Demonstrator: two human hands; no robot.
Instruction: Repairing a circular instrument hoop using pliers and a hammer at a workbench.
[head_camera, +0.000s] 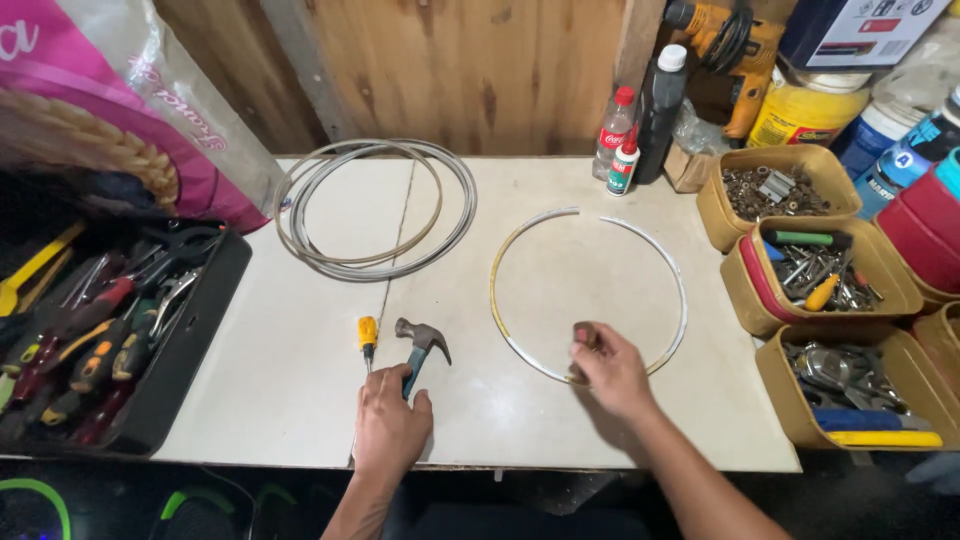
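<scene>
Hammer lies near the tabletop's front edge, its handle under the left hand, whose fingers curl around the grip. Just beside it lies a yellow-handled screwdriver. The right hand pinches a small dark piece, too small to identify, fingers together on it, at the lower arc of the thin white ring. Good practice, I judge: steady the ring flat, hold the hammer low on the handle. A grey cable coil sits toward the back edge.

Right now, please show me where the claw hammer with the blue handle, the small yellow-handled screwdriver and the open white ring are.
claw hammer (424, 335): head view, metal head.
yellow-handled screwdriver (368, 332): head view, yellow handle.
open white ring (675, 280): head view, right arc.
</scene>
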